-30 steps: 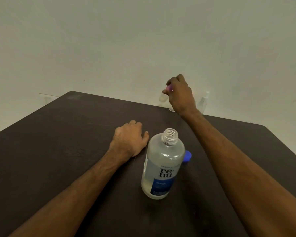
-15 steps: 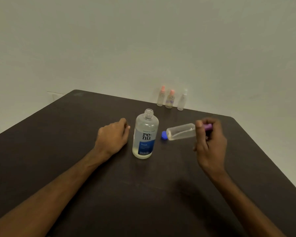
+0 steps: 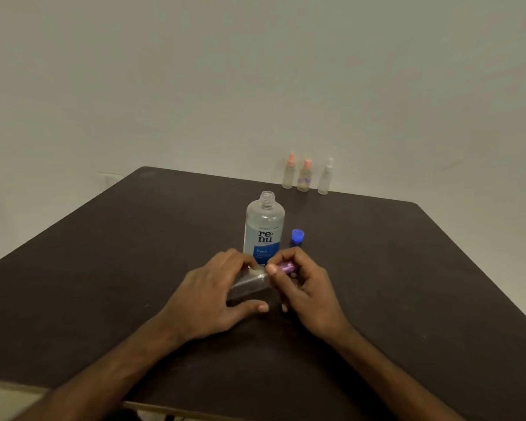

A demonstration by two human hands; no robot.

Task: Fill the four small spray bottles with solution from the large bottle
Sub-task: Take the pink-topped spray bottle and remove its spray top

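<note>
Uncapping looks to be the step in hand. The left hand (image 3: 213,296) curls its grip round the clear body of a small spray bottle (image 3: 249,284), held tilted low over the tabletop (image 3: 104,268). The right hand (image 3: 307,287) pinches the bottle's purple spray top (image 3: 284,266) between thumb and fingers. Whether the top is loose cannot be told.

Just behind the hands stands the large bottle (image 3: 264,229), upright with its neck open, and its blue cap (image 3: 297,237) sits just beside it on the right. Three more spray bottles (image 3: 305,176) stand in a row at the far edge, tops on, well apart from the work.

Next, the top probably needs twisting off and setting down. The small bottle then wants holding upright and steady, since its narrow mouth likely leaves little margin when pouring from the large one.
</note>
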